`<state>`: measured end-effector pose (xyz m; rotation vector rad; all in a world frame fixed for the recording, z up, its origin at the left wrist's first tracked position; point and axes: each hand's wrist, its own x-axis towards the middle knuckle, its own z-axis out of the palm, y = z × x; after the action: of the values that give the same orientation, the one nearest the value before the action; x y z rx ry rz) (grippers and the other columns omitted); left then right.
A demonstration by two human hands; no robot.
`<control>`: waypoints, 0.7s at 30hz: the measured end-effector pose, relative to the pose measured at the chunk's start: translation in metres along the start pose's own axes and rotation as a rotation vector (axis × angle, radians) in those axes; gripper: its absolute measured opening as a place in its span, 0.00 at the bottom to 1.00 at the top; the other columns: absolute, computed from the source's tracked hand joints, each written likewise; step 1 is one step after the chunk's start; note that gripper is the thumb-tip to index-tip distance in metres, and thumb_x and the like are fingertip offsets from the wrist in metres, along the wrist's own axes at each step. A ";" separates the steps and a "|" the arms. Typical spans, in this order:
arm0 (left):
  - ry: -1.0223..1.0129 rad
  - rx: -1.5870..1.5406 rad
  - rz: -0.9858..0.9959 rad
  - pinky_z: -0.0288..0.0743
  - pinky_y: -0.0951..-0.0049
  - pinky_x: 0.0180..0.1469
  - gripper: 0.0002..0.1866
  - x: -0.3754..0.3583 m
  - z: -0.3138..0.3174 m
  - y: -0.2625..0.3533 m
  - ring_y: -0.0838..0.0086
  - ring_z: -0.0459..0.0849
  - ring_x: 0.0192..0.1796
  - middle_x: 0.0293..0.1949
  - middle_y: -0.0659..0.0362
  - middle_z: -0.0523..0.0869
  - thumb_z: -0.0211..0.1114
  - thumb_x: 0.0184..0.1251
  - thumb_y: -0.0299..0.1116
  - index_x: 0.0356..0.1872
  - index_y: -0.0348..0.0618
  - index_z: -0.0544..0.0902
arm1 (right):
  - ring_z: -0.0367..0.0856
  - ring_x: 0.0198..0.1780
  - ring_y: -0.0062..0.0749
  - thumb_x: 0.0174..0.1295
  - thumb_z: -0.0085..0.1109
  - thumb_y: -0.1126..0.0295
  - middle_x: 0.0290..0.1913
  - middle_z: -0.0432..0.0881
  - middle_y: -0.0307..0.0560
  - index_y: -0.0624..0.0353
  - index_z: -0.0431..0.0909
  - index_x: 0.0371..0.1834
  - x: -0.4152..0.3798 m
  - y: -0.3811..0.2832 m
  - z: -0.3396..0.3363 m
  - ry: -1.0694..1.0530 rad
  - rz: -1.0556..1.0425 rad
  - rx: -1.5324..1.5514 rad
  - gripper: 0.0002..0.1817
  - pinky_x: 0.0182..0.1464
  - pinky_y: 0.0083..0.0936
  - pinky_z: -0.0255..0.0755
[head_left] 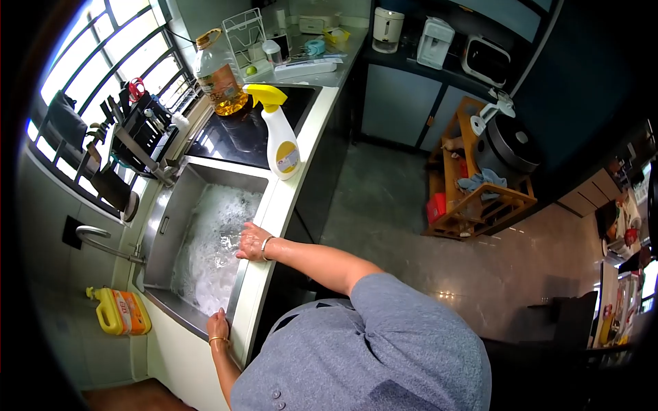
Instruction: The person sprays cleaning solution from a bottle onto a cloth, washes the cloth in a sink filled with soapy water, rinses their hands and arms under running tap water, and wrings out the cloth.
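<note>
My right hand (253, 242), wet and with a bracelet at the wrist, is over the front rim of the steel sink (156, 255). Its fingers are slightly bent and apart above the foamy water (221, 229), with nothing visible in them. At the sink's near corner is my left hand (218, 324), its fingers bent together at the rim; what they hold, if anything, is hidden. Pale shapes under the foam near this hand cannot be made out. A white spray bottle (279, 140) with a yellow head stands on the counter beyond my right hand.
A large oil bottle (223, 82) stands on the black cooktop (240, 133). The curved faucet (103, 243) rises behind the sink, near a yellow detergent jug (120, 312). A knife rack (137, 133) stands by the window. A wooden cart (456, 181) is across the floor.
</note>
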<state>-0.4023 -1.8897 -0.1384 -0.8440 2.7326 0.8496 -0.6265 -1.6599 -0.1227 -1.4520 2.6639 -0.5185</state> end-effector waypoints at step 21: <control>0.009 -0.076 -0.005 0.72 0.64 0.41 0.24 -0.004 -0.001 0.003 0.59 0.82 0.35 0.31 0.45 0.85 0.52 0.68 0.46 0.37 0.29 0.82 | 0.77 0.45 0.35 0.60 0.50 0.48 0.28 0.81 0.45 0.54 0.83 0.24 0.005 0.000 0.010 0.092 0.028 -0.003 0.23 0.66 0.40 0.51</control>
<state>-0.4006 -1.8867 -0.1349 -0.8701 2.7200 0.9571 -0.6268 -1.6666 -0.1317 -1.4225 2.7517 -0.5931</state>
